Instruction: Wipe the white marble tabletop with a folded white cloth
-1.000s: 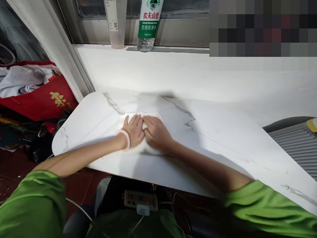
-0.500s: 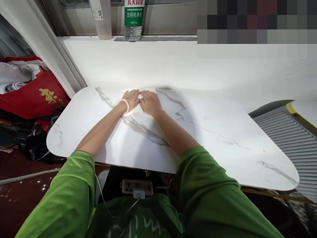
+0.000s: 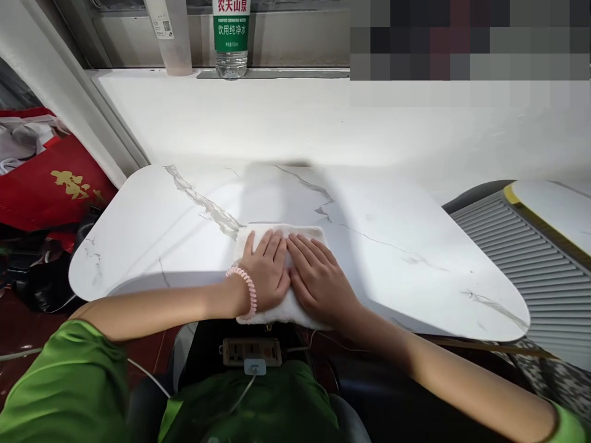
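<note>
A folded white cloth lies at the front edge of the white marbled tabletop. My left hand, with a pink coiled band around its wrist, rests flat on the cloth with the fingers stretched out. Beside it, my right hand presses flat on the cloth's right half, fingers long and straight. The two hands nearly touch at the thumbs. Neither one is wrapped around the cloth.
On the sill behind stand a water bottle and a translucent cup. A red bag is at the left. Below the table edge is a power strip with a plugged-in charger and cable. A ribbed grey panel stands at the right.
Both hands and the cloth have moved from the table's back edge toward me to its front edge. My elbows now bend outward. The view has shifted slightly to the right.
</note>
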`<state>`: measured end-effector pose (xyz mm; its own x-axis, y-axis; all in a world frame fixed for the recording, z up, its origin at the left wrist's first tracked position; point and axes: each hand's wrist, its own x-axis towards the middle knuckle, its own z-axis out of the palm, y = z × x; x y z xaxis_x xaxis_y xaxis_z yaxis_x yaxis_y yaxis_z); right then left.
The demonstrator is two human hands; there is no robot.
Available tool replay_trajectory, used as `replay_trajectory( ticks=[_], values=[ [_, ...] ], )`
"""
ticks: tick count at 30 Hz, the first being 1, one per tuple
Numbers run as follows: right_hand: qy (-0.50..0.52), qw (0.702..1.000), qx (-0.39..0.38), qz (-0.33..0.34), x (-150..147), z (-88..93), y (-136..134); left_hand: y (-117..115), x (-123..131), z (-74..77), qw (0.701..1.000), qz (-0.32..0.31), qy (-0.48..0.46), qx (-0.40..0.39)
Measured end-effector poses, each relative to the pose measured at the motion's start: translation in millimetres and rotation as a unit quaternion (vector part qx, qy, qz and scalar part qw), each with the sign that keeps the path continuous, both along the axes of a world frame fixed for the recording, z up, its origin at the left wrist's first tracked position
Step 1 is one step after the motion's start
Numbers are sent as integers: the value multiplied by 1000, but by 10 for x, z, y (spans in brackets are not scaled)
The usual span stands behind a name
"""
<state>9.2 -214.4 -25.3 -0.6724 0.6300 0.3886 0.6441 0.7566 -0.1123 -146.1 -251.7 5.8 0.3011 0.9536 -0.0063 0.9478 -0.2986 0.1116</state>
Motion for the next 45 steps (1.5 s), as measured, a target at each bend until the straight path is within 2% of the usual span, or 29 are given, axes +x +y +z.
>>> replay_trajectory(
  ticks=[2,4,6,12,14,16,20,24,27,30,33,35,37,39,42,45],
  values=[
    [3,1000,-5,-1,48,7,31,44,49,11,1000,-4,2,-11],
    [6,1000,-19,1,32,20,217,222,58,2,1000,5,1,-12],
    [11,999,-34,-3,-29,39,521,514,36,-20,1000,20,-3,-6],
    [15,998,-53,-40,-293,94,1577,1578,-98,-65,998,47,-11,34],
    [10,996,-62,-57,-358,101,1801,1800,-128,-65,997,59,-14,39],
    [6,995,-68,-72,-396,98,1919,1910,-147,-62,996,74,-19,36],
    [-5,995,-63,-83,-370,72,1889,1875,-133,-53,996,77,-26,40],
    [-15,996,-48,-69,-161,58,1636,1611,36,-42,997,72,-22,33],
    [-24,998,-33,-37,143,55,1309,1264,287,-45,997,65,-21,20],
    [-36,999,-24,-13,548,37,874,863,592,-45,999,23,-31,5],
    [-23,999,-27,-37,987,-12,441,562,904,-31,998,-42,-52,-17],
    [-10,996,-41,-77,1257,-57,245,474,1110,-27,994,-86,-64,-27],
    [-10,990,-62,-125,1483,-98,180,488,1314,-41,990,-119,-73,-28],
    [-15,982,-76,-172,1653,-123,264,596,1511,-77,988,-136,-79,-12],
    [-16,976,-75,-205,1805,-123,628,918,1757,-152,989,-123,-80,29],
    [1,978,-57,-200,1847,-109,1154,1388,1884,-195,991,-113,-65,42]
  ],
)
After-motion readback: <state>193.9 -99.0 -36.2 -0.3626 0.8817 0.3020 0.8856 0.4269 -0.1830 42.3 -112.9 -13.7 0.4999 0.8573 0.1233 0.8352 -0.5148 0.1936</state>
